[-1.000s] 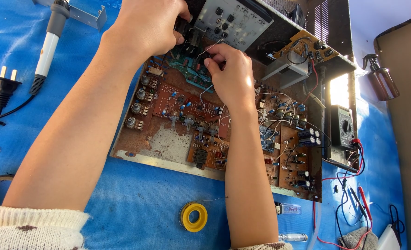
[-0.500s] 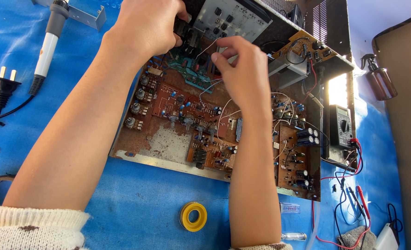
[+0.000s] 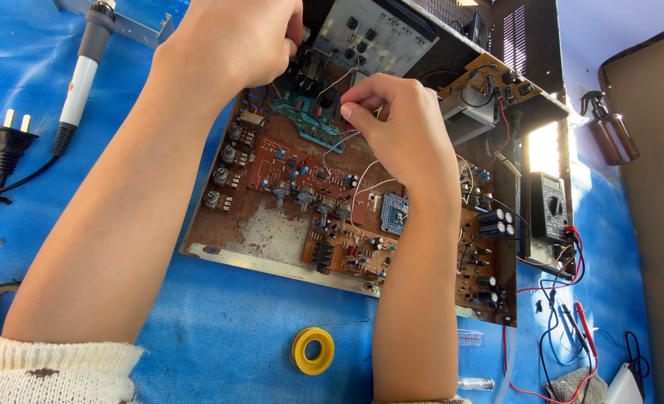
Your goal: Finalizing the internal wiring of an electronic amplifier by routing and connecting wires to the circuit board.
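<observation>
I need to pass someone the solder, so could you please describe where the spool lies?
Start at the big brown circuit board on the blue table cover. Just below its near metal edge, between the two forearms, lies the small yellow ring-shaped solder spool, the only yellow ring there.

The rusty brown circuit-board chassis (image 3: 294,224) lies mid-tabletop. The yellow solder spool (image 3: 312,350) sits at its 6 o'clock. The black multimeter (image 3: 549,206) lies at 3, the white-handled soldering iron (image 3: 83,71) at 10.

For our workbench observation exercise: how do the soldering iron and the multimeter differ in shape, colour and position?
The soldering iron is long, slim, white and grey, lying left of the chassis; the multimeter is boxy, dark, with a dial, lying to its right. Both rest on the blue sheet, untouched by either hand.
</observation>
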